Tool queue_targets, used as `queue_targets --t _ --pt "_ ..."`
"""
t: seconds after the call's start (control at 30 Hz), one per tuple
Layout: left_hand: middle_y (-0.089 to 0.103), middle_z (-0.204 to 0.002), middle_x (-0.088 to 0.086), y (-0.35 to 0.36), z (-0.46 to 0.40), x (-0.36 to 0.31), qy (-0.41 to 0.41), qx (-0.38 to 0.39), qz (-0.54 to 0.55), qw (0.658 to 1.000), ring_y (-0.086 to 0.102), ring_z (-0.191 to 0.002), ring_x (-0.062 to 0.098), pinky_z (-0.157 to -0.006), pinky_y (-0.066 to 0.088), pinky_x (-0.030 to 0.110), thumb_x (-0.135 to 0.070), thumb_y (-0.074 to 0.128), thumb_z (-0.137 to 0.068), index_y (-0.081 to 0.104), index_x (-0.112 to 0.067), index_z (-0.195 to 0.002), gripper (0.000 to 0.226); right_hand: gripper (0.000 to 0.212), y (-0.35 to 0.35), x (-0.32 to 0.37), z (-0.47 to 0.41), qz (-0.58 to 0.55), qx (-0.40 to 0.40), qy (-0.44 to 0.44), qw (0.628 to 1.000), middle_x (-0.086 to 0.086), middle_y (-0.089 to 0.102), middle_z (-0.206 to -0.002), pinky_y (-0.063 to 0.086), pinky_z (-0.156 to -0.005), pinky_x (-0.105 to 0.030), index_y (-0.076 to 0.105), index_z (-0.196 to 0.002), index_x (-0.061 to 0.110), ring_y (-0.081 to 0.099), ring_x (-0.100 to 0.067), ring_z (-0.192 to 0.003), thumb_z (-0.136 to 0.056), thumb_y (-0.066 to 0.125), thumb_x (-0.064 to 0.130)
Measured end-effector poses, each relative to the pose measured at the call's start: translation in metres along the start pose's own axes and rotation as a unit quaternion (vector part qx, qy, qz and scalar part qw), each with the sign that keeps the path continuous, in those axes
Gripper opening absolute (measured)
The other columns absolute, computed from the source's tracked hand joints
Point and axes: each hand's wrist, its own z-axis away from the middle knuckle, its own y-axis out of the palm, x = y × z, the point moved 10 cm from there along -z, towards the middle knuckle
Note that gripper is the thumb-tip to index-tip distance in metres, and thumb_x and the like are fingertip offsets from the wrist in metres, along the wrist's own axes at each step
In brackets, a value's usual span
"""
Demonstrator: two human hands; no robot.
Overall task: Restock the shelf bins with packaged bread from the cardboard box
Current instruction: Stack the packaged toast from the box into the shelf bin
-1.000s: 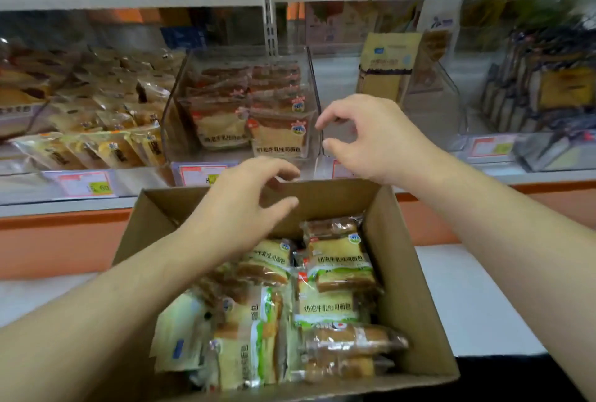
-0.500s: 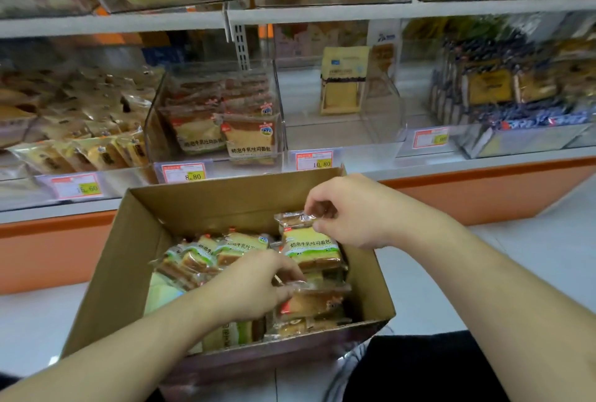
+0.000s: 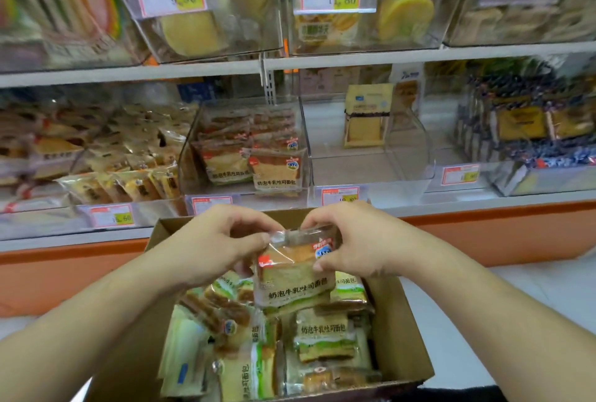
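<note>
A clear-wrapped bread packet (image 3: 292,276) is held upright above the open cardboard box (image 3: 400,330). My left hand (image 3: 219,243) pinches its top left edge and my right hand (image 3: 358,243) grips its top right corner. Several more bread packets (image 3: 319,337) lie jumbled inside the box. On the shelf behind the box, a clear bin (image 3: 303,146) holds several packets of the same bread (image 3: 275,169) stacked toward its front.
A nearly bare clear bin (image 3: 416,156) with one yellow packet (image 3: 367,121) stands right of the bread bin. Bins of other baked goods fill the left, right and upper shelf. An orange plinth (image 3: 500,230) runs under the shelf, above a white floor.
Both hands came down from the shelf bin into the box, took hold of one bread packet and lifted it above the others. The view has tilted upward.
</note>
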Motion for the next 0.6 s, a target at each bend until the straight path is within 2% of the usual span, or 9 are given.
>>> queue_targets --t 0.07,0.13,0.23,0.33,0.43,0.53,0.6 --pt "0.076 -0.085 0.002 -0.01 -0.002 0.001 0.004 -0.009 0.0 1.0 0.072 -0.072 0.024 -0.07 0.062 0.046 -0.022 0.066 -0.1 0.08 -0.031 -0.105 0.017 0.03 -0.004 0.001 -0.006 -0.019 -0.013 0.006 1.0 0.016 0.07 -0.093 0.055 -0.079 -0.027 0.069 -0.106 0.037 0.065 -0.001 -0.085 -0.084 0.088 0.034" --pt "0.077 -0.096 -0.004 -0.021 -0.004 0.003 0.007 -0.004 -0.001 1.0 0.074 -0.083 0.016 -0.079 0.062 0.05 -0.035 0.068 -0.098 0.076 -0.035 -0.112 0.016 0.021 -0.011 0.002 -0.014 -0.04 -0.036 0.003 0.999 0.013 0.07 -0.084 0.053 -0.07 -0.026 0.068 -0.094 0.033 0.066 -0.003 -0.077 -0.086 0.087 0.032" --pt "0.071 -0.117 -0.024 -0.04 -0.006 -0.004 0.046 0.007 -0.091 0.995 0.07 -0.103 0.0 -0.093 0.058 0.035 -0.049 0.078 -0.086 0.068 -0.042 -0.124 0.04 0.019 -0.023 0.001 -0.025 -0.098 -0.071 0.005 0.993 0.011 0.072 -0.077 0.059 -0.066 -0.034 0.068 -0.084 0.034 0.07 -0.006 -0.069 -0.086 0.086 0.029" --pt "0.071 -0.11 -0.026 -0.074 -0.01 -0.017 0.088 -0.047 -0.129 0.987 0.07 -0.097 -0.001 -0.09 0.059 0.032 -0.038 0.084 -0.084 0.069 -0.045 -0.118 0.038 0.019 -0.034 0.008 -0.039 -0.14 -0.113 -0.007 0.984 0.009 0.076 -0.085 0.063 -0.077 -0.047 0.073 -0.094 0.031 0.075 -0.012 -0.077 -0.083 0.088 0.027" --pt "0.076 -0.102 -0.016 -0.114 -0.012 -0.027 0.123 -0.13 -0.118 0.977 0.071 -0.096 0.004 -0.091 0.058 0.032 -0.04 0.083 -0.083 0.071 -0.046 -0.115 0.035 0.022 -0.061 0.025 -0.054 -0.129 -0.194 -0.039 0.972 0.013 0.076 -0.092 0.06 -0.083 -0.041 0.075 -0.097 0.031 0.073 -0.008 -0.083 -0.081 0.09 0.029" --pt "0.077 -0.094 -0.011 -0.15 -0.016 -0.028 0.158 -0.192 -0.08 0.965 0.073 -0.088 0.008 -0.085 0.061 0.033 -0.031 0.083 -0.084 0.072 -0.042 -0.115 0.035 0.019 -0.081 0.051 -0.072 -0.134 -0.231 -0.076 0.961 0.019 0.075 -0.095 0.058 -0.08 -0.03 0.073 -0.095 0.033 0.072 -0.005 -0.086 -0.084 0.088 0.028" --pt "0.076 -0.089 -0.012 -0.169 -0.021 -0.02 0.164 -0.234 -0.064 0.956 0.073 -0.081 0.008 -0.08 0.062 0.033 -0.025 0.084 -0.085 0.073 -0.039 -0.113 0.033 0.018 -0.085 0.064 -0.093 -0.122 -0.246 -0.09 0.957 0.023 0.074 -0.093 0.058 -0.075 -0.029 0.071 -0.095 0.034 0.072 -0.004 -0.082 -0.087 0.086 0.027"
